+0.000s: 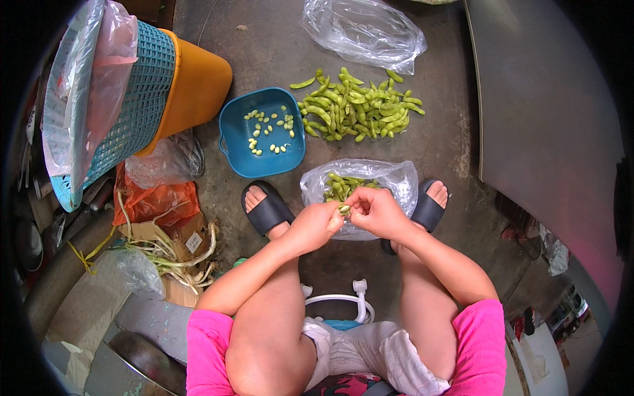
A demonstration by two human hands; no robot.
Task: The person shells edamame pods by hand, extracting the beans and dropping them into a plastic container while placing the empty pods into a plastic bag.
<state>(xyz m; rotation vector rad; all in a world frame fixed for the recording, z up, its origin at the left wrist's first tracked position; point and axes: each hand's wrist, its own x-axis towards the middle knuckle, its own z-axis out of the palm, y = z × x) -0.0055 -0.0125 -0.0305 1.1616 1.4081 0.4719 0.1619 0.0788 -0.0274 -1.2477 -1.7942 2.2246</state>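
Between my two hands is one green soybean pod (343,210), split so that a pale inside shows. My left hand (317,220) pinches it from the left, and the fingertips of my right hand (376,210) meet it from the right. Directly below them, between my feet, lies an open clear plastic bag (403,180) with green pods (342,187) inside. A blue plastic basin (237,156) sits ahead to the left, with several loose pale-green beans (268,129) on its bottom. Right of the basin, a heap of whole soybean pods (356,109) is spread on the floor.
A crumpled clear bag (366,34) lies beyond the heap. An orange and blue basket bin (193,84) with a bag liner stands at left, near an orange bag (158,203) and green onions (168,257). A large grey panel (540,114) borders the right. My slippered feet (267,208) flank the bag.
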